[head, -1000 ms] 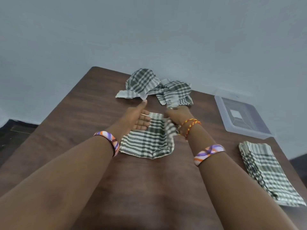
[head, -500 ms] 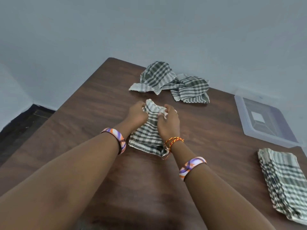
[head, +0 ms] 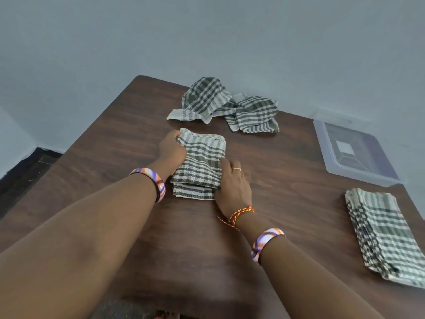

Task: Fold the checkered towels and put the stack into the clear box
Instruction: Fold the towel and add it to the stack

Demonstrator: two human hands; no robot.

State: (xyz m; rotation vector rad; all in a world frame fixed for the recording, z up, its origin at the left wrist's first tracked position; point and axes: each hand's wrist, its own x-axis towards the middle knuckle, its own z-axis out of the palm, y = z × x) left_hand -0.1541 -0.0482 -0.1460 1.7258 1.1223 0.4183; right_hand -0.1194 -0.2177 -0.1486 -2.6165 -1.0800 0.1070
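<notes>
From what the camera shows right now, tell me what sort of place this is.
Probably a plain indoor room set up for towel folding: a dark brown wooden table against a bare pale grey wall, holding crumpled green-and-white checkered towels and a clear plastic box.

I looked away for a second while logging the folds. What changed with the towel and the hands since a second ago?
The towel went from a wide half-open sheet to a narrow folded strip. The left hand, earlier open, now grips its far left corner; the right hand, earlier holding up its right edge, rests flat against its right side. The loose towels, folded stack and clear box look untouched.
</notes>
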